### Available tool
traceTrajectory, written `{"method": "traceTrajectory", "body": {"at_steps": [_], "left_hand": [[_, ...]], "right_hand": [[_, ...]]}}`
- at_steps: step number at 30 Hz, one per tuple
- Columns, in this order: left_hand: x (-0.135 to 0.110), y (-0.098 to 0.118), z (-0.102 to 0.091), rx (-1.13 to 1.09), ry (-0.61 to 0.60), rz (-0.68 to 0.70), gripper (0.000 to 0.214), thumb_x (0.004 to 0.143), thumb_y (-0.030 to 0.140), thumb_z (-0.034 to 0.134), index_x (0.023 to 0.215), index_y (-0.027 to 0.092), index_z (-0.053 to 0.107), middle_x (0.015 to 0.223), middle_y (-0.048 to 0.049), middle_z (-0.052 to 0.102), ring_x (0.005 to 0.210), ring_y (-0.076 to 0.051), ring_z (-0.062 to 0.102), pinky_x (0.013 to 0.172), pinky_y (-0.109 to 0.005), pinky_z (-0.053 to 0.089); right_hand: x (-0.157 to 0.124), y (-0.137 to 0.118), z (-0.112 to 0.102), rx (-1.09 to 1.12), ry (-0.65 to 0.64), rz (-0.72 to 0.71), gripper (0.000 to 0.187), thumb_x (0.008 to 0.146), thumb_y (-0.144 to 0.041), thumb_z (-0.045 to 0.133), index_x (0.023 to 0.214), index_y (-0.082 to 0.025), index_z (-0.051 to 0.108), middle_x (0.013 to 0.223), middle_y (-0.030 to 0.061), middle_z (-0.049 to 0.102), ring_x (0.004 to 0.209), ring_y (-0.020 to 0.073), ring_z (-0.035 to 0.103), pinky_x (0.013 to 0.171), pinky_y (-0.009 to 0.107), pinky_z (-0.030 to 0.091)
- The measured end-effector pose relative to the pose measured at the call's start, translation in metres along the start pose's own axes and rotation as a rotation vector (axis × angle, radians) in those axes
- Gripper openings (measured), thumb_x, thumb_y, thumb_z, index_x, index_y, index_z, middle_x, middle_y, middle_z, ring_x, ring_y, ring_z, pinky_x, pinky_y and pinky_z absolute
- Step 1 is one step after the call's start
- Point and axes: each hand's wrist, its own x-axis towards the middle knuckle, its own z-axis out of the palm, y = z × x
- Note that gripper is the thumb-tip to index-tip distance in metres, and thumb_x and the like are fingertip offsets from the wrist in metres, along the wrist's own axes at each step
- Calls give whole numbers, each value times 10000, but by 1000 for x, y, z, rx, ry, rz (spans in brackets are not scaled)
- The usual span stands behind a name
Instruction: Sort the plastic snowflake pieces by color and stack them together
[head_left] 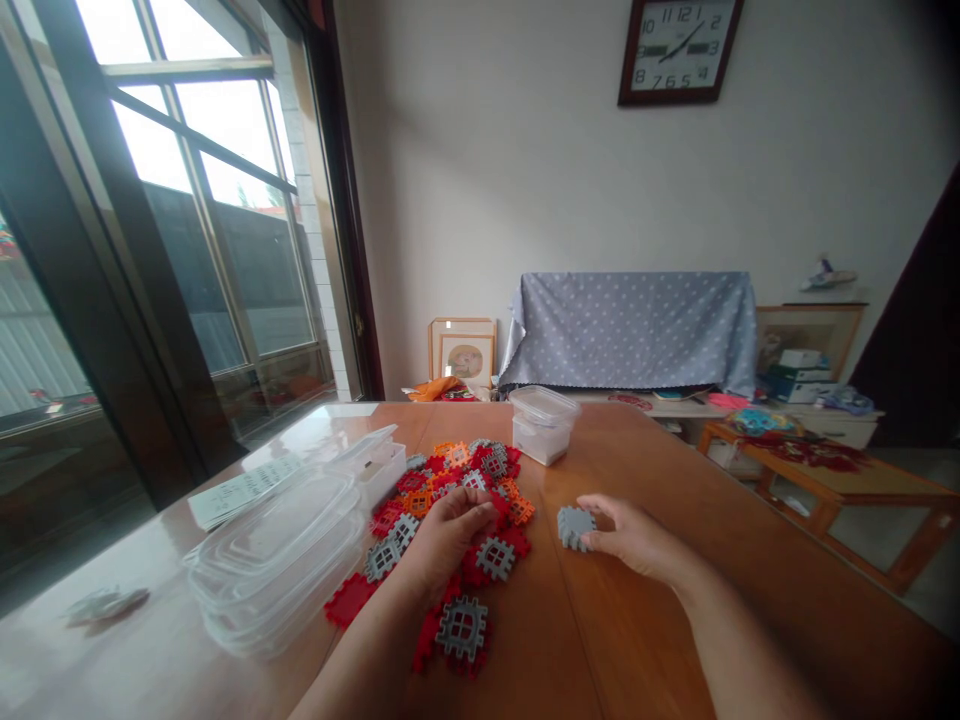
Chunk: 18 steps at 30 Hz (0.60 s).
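Observation:
A pile of plastic interlocking building tiles, red, orange and grey, spreads over the middle of the wooden table [600,640]. My left hand [459,528] is over the pile with thumb and fingers pinched together; what they hold, if anything, I cannot make out. Right of the pile, my right hand [630,535] grips a small stack of grey tiles [576,528] between thumb and fingers. A grey window tile [463,628] lies at the pile's near end, on top of red ones. Another grey window tile [495,558] is just right of my left hand.
Clear plastic containers [274,560] stand left of the pile, beside an open white box [379,470]. A lidded clear tub [541,425] stands behind the pile. Printed paper [244,490] and a small clear packet [107,604] lie at the left. A low wooden table [847,480] stands beyond, right.

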Motion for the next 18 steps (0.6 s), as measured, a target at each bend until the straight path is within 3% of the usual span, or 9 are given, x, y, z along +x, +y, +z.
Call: {"method": "traceTrajectory", "body": {"at_steps": [4, 8, 12, 15, 18], "left_hand": [[1, 0, -5, -5, 6, 13, 393, 678, 433, 839, 868, 173, 613, 763, 4, 642, 682, -119, 590, 660, -229, 445], [7, -2, -20, 74, 36, 110, 336, 760, 435, 772, 892, 166, 621, 777, 5, 636, 684, -114, 573, 672, -231, 438], [16, -5, -38, 341, 185, 245, 288, 813, 424, 698, 928, 164, 655, 805, -16, 663, 708, -140, 580, 678, -253, 435], [19, -8, -45, 593, 294, 321, 234, 850, 390, 637, 941, 177, 672, 867, -46, 697, 786, -182, 617, 735, -287, 451], [17, -11, -45, 863, 272, 375, 207, 891, 314, 572, 1026, 202, 681, 1019, -84, 721, 951, -229, 644, 860, -332, 457]], "right_hand": [[-1, 1, 1, 15, 7, -2, 628, 718, -359, 775, 1309, -187, 647, 1369, 119, 662, 1283, 300, 599, 1132, 489, 398], [-1, -10, 1, -1, 90, -36, 592, 774, -431, 739, 1314, -207, 647, 1344, 124, 676, 1258, 311, 614, 1087, 480, 447], [-2, -35, 11, -17, 204, -114, 463, 844, -461, 657, 1226, -202, 684, 1252, 121, 722, 1173, 304, 662, 1027, 462, 495], [-6, -55, 28, -16, 218, -180, 387, 885, -469, 607, 1161, -214, 699, 1155, 106, 756, 1048, 281, 707, 941, 422, 542], [-12, -70, 51, -61, 175, -261, 338, 918, -443, 560, 1149, -240, 699, 1134, 89, 758, 1013, 259, 711, 905, 384, 555]]}}
